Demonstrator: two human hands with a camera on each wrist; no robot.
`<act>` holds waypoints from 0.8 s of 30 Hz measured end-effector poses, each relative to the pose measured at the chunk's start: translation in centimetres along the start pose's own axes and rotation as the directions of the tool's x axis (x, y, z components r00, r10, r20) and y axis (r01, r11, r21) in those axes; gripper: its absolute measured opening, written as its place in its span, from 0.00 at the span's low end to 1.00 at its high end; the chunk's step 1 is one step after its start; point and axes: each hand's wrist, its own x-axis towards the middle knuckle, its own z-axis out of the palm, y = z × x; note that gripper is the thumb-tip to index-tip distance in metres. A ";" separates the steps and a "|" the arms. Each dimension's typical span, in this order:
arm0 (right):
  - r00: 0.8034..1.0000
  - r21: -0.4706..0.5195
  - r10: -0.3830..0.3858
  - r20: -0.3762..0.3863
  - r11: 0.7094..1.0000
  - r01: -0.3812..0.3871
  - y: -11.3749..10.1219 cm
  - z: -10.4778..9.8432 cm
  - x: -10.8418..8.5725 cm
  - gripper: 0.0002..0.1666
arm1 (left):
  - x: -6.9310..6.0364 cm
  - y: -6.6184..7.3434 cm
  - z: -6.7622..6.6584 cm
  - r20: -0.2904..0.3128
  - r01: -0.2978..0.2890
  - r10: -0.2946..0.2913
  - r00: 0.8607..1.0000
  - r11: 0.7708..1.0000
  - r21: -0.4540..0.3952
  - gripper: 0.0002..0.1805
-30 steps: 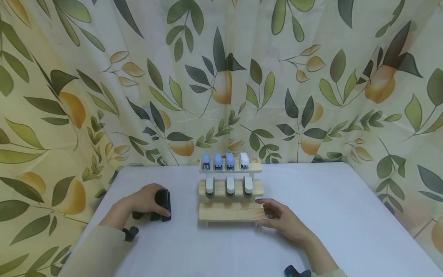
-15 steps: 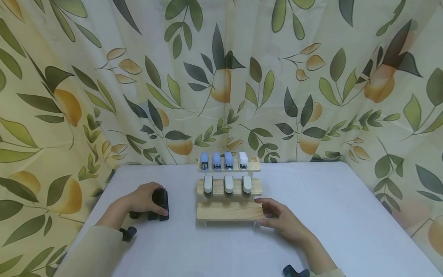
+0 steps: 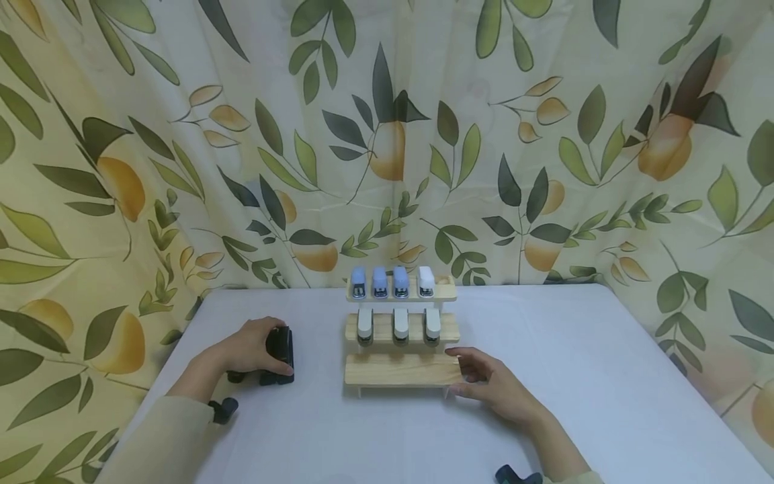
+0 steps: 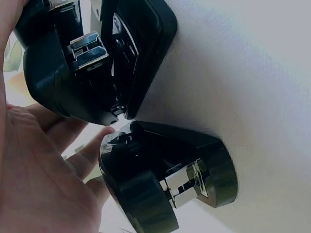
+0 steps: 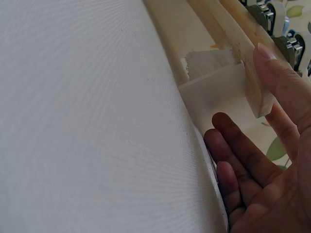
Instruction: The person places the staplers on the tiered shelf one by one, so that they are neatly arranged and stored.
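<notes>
At the left of the table, my left hand (image 3: 246,349) grips a black stapler (image 3: 281,344), thumb at its near end and fingers at its far end. Beneath and beside that hand are more black staplers, partly hidden; in the left wrist view one black stapler (image 4: 146,170) lies close to the fingers. My right hand (image 3: 497,388) holds the right end of the bottom board (image 3: 399,371) of a wooden tiered rack, thumb on the board in the right wrist view. Three white staplers (image 3: 401,326) occupy the middle tier. Three blue staplers (image 3: 379,282) and a white stapler (image 3: 426,282) line the top tier.
White cloth covers the table (image 3: 338,444). A leaf-and-fruit patterned curtain (image 3: 387,134) surrounds its back and sides. Dark wrist devices sit at both wrists, such as the left wrist camera (image 3: 224,410).
The view shifts slightly. My left hand and the black stapler move very little, drawing a touch closer to the other black staplers. The right hand keeps its place at the rack.
</notes>
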 end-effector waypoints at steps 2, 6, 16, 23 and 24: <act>1.000 -0.003 -0.012 0.004 1.000 0.012 0.1 0.0 0.0 0.37 | 0.0 -0.1 0.0 -0.003 0.009 -0.009 1.000 1.000 -0.008 0.60; 1.000 -0.003 -0.027 0.013 1.000 0.027 0.1 0.1 0.1 0.36 | -0.2 -0.1 -0.2 -0.016 0.007 -0.007 1.000 1.000 -0.031 0.61; 1.000 0.014 -0.013 0.018 1.000 0.012 -0.2 0.0 0.0 0.37 | -0.5 0.3 -0.7 -0.068 -0.031 0.026 0.997 0.997 -0.072 0.62; 1.000 0.015 -0.002 0.009 1.000 0.001 -0.2 -0.1 0.0 0.38 | -0.6 0.9 -0.9 -0.110 -0.052 0.043 0.993 0.995 -0.082 0.61; 1.000 0.013 0.000 0.006 1.000 -0.001 -0.3 -0.1 -0.1 0.38 | -0.6 1.1 -0.9 -0.112 -0.055 0.046 0.993 0.995 -0.080 0.61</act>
